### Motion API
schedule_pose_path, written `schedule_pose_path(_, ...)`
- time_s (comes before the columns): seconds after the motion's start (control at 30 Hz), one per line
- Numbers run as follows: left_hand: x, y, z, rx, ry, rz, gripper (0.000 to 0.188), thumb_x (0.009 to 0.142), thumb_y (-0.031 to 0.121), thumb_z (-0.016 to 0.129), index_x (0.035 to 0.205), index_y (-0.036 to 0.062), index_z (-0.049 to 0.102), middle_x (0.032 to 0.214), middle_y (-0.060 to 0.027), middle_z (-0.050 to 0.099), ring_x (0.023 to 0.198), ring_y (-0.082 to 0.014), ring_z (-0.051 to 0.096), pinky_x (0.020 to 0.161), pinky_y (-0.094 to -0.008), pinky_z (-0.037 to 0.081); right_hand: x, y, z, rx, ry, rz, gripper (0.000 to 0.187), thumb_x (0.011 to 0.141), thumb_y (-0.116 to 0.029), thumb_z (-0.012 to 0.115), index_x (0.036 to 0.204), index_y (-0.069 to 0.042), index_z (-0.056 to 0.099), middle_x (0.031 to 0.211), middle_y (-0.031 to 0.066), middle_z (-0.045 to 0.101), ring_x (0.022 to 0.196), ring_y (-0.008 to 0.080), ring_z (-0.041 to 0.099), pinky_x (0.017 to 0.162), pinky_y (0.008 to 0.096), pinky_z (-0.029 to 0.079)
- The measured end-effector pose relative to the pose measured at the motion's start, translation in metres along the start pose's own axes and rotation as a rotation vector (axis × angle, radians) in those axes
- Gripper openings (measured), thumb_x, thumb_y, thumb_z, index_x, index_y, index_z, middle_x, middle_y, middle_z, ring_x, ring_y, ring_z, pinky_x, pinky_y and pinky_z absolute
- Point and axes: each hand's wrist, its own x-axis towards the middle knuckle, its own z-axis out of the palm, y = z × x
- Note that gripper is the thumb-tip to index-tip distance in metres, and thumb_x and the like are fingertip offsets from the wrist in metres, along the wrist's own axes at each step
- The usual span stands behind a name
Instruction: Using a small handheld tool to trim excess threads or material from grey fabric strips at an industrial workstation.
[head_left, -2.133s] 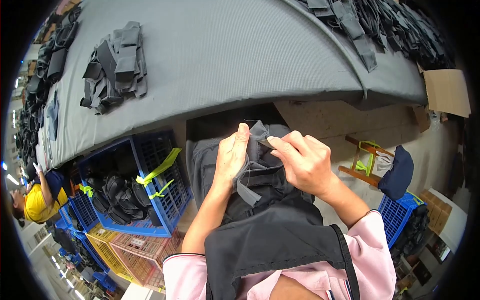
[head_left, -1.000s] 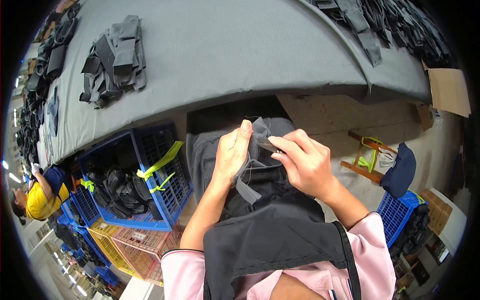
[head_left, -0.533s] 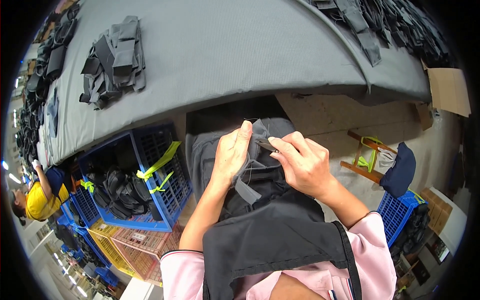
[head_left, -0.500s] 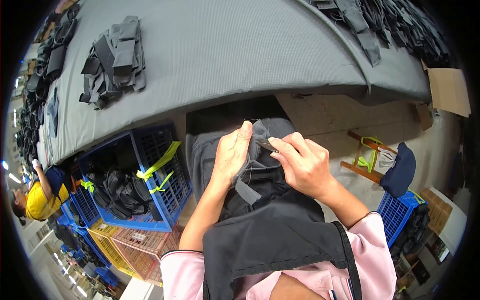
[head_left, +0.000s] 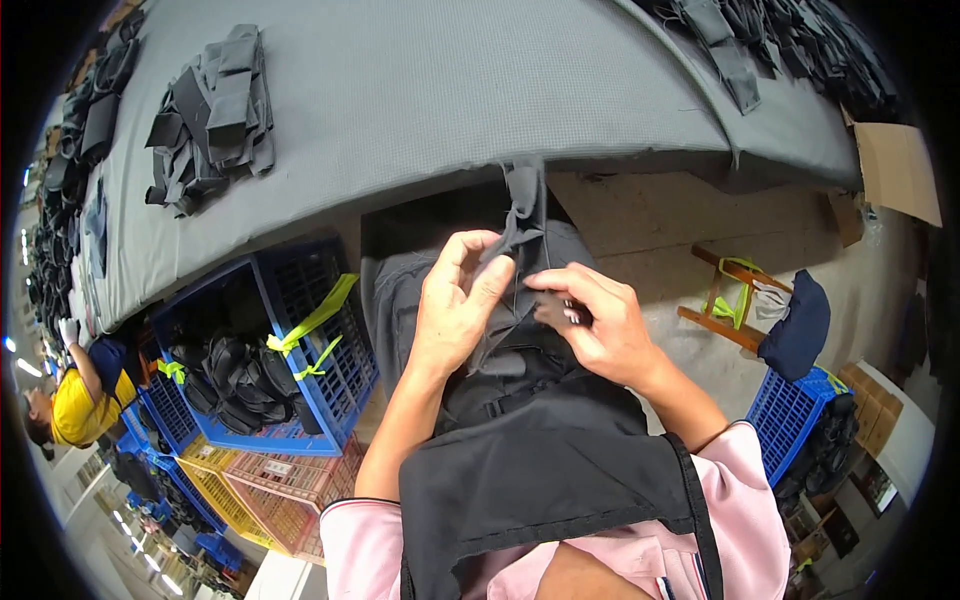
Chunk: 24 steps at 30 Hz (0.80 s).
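Observation:
My left hand (head_left: pixel 460 300) is curled above my lap, thumb and fingers closing at the edge of a grey fabric strip (head_left: pixel 522 190). That strip is twisted, and its upper end reaches the table's front edge. Loose threads trail from it between my hands. In my right hand (head_left: pixel 600 320) sits a small dark tool, apparently thread snips (head_left: pixel 575 313), partly hidden by the fingers and blurred. Thumb and forefinger of that hand come together close to the threads. Dark cloth (head_left: pixel 400 310) with grey and black pieces lies over my lap beneath both hands.
A grey-covered table (head_left: pixel 400 100) spans the front, with a pile of grey strips (head_left: pixel 215 115) at left and more dark pieces (head_left: pixel 790 50) at far right. Blue crates (head_left: pixel 345 400) stand left, a wooden stool (head_left: pixel 720 300) right. A person in yellow (head_left: pixel 95 400) is far left.
The grey strip has swung up and away, stretching toward the table edge. My left hand has loosened its upright-thumb pinch and curled; the snips have drawn back into my right hand.

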Motion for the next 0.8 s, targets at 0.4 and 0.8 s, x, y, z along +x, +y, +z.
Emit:
schedule_pose_path(0.4, -0.006, -0.018, 0.005, -0.021, 0.111, -0.050, 0.060, 0.069, -0.006, 0.053, 0.126, 0.0013, 0.034, 0.112, -0.0086, 0.051, 0.103, -0.0138, 0.051, 0.087, -0.0254, 0.042, 0.015, 0.017, 0.021, 0.220, 0.103, 0.160, 0.016, 0.077, -0.001, 0.065, 0.092, -0.001, 0.060, 0.079, 0.0084, 0.059, 0.063, 0.0132, 0.060, 0.054, 0.0254, 0.046)
schedule_pose_path(0.8, -0.007, -0.016, 0.010, 0.001, 0.101, -0.071, 0.064, 0.067, -0.011, 0.047, 0.128, -0.0027, 0.033, 0.124, -0.0133, 0.044, 0.119, -0.0195, 0.043, 0.101, -0.0288, 0.032, 0.016, -0.028, -0.029, -0.653, -0.197, -0.124, 0.022, 0.071, -0.010, 0.066, 0.087, -0.006, 0.052, 0.072, 0.0070, 0.052, 0.062, 0.0241, 0.060, 0.053, 0.0343, 0.046)
